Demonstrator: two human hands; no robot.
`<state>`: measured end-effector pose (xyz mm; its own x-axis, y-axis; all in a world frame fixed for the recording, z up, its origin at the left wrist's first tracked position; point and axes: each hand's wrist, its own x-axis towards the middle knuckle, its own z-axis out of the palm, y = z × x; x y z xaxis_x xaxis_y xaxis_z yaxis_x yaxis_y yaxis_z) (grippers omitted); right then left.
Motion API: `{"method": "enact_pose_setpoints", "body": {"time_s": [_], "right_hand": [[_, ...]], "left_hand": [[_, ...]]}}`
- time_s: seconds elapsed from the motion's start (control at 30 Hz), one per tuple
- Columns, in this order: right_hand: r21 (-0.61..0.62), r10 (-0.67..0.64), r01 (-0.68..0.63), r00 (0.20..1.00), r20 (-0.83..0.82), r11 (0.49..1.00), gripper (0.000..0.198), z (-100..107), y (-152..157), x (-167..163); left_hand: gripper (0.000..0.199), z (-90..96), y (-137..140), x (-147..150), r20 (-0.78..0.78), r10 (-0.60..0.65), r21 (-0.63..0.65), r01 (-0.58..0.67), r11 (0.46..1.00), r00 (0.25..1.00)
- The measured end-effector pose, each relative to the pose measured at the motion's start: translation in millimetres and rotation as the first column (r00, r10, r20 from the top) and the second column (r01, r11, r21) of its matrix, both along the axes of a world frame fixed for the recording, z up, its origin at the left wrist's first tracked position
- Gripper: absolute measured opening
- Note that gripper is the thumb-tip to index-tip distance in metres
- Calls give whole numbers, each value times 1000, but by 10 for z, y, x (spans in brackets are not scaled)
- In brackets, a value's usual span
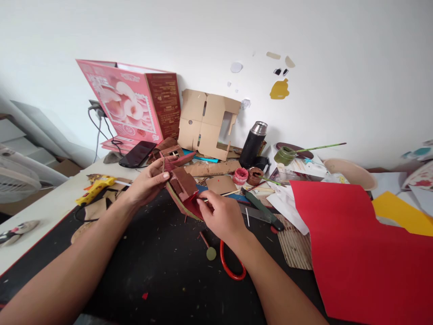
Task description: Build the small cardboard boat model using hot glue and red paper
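My left hand (154,178) grips the upper left end of a small brown cardboard model (182,183), shaped somewhat like a boat with a boxy block on top. Thumb and fingers close around its edge, and the model tilts down to the right. At its lower right end, my right hand (221,214) pinches a red paper piece (192,203) on the model. A thin pale stick (232,192) shows by these fingers; whether they hold it too, I cannot tell. Red scissor handles (233,273) lie under my right wrist, near a green disc (211,253) with a brown stick.
A large red sheet (358,253) covers the right side. A green-handled saw (259,207), paint jars (241,176), and a black thermos (252,144) stand or lie beyond. To the left are a yellow glue gun (96,189), a phone (138,154) and a pink box (125,104).
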<state>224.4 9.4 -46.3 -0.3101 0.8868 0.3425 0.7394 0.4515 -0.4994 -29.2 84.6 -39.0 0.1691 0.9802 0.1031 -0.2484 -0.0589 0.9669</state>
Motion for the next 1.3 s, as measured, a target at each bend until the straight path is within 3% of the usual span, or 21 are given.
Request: {"method": "enact_pose_setpoints", "body": {"time_s": [0.37, 1.3], "right_hand": [[5, 11, -11, 1000, 18, 1000, 17, -1, 1, 1], [-32, -7, 8, 1000, 19, 999, 16, 17, -1, -6]], "left_hand": [[70, -22, 16, 7, 48, 15, -31, -14, 999, 999], [67, -35, 26, 16, 5, 19, 10, -19, 1000, 1000]]}}
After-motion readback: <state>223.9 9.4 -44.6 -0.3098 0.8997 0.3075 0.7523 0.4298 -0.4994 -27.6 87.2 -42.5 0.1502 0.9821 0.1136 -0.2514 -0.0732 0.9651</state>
